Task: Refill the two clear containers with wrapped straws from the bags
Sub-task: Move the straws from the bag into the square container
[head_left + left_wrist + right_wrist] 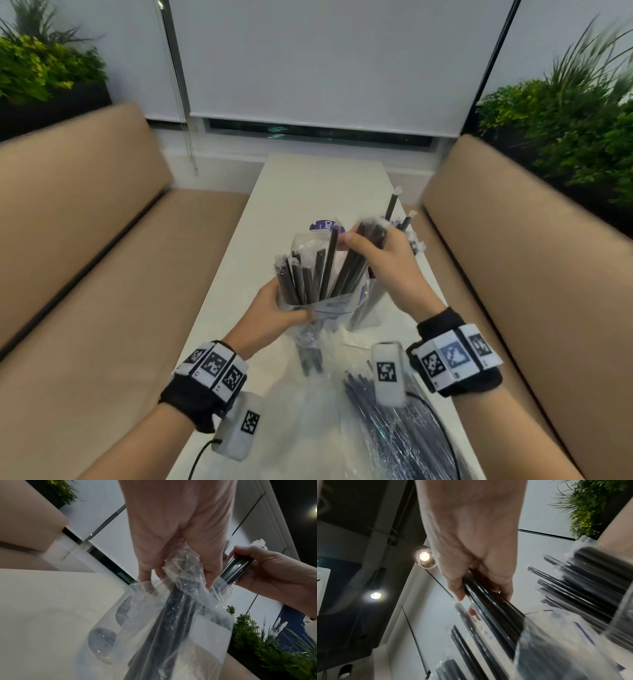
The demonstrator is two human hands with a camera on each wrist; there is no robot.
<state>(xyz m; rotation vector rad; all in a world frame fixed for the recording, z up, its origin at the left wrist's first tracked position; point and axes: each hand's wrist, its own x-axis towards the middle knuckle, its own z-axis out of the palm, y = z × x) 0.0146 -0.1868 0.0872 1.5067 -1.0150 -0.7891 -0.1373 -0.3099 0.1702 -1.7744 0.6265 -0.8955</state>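
Note:
My left hand (291, 303) grips a clear plastic bag (305, 270) of black wrapped straws round its middle and holds it upright above the white table (308, 181). In the left wrist view the left hand (178, 574) pinches the crumpled bag (171, 622). My right hand (364, 236) grips a bunch of straws (346, 270) by their top ends; their lower ends are still in the bag's mouth. The right wrist view shows the right hand (481, 593) curled round that bunch (493, 608). A clear container (368, 305) stands behind the bag, a second (402, 221) with several straws behind my right hand.
Another clear bag of black straws (397, 435) lies flat on the table's near right part. Tan padded benches (85, 246) (534, 260) run along both sides of the narrow table. Planters with greenery (575, 130) stand behind the benches, and a window blind hangs ahead.

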